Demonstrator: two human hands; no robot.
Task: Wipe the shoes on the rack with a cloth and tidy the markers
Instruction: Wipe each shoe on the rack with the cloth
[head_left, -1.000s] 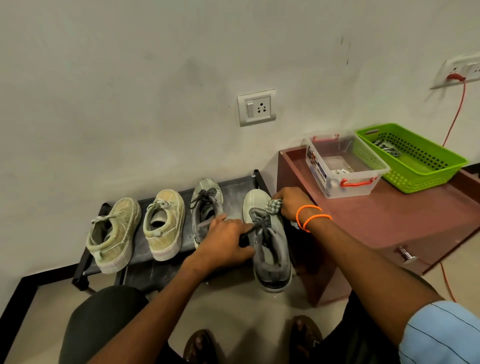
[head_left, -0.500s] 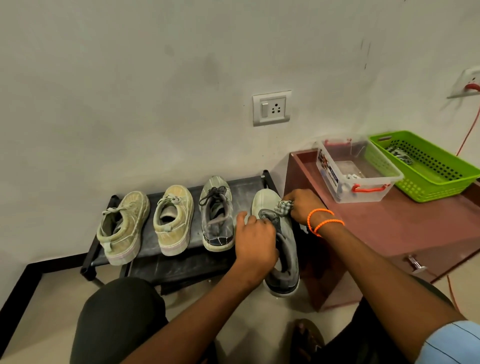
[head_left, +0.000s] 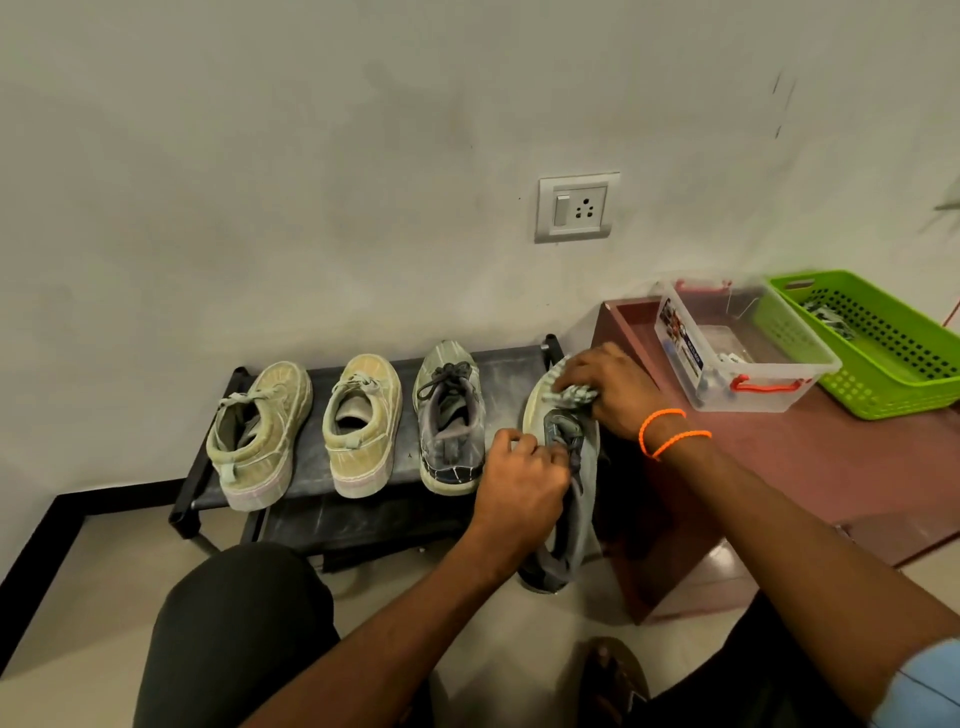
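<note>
A low black shoe rack (head_left: 511, 364) stands against the wall. On it sit two beige shoes (head_left: 260, 434) (head_left: 363, 423) and a grey laced shoe (head_left: 451, 421). A second grey shoe (head_left: 574, 525) hangs tilted off the rack's right front edge. My left hand (head_left: 519, 486) grips it at the laces. My right hand (head_left: 605, 389), with orange bands on the wrist, holds a checked cloth (head_left: 571, 396) bunched against the shoe's pale toe. Markers lie in the clear box (head_left: 748, 358) and in the green basket (head_left: 872, 343).
A reddish low cabinet (head_left: 831, 467) stands right of the rack, bearing the clear box and the green basket. A wall socket (head_left: 576, 208) is above the rack. My knee (head_left: 234, 623) and sandalled foot (head_left: 613, 680) are in front on the pale floor.
My right hand has slid the cloth forward over the shoe's toe. My left hand has stayed on the laces. The view has shifted left.
</note>
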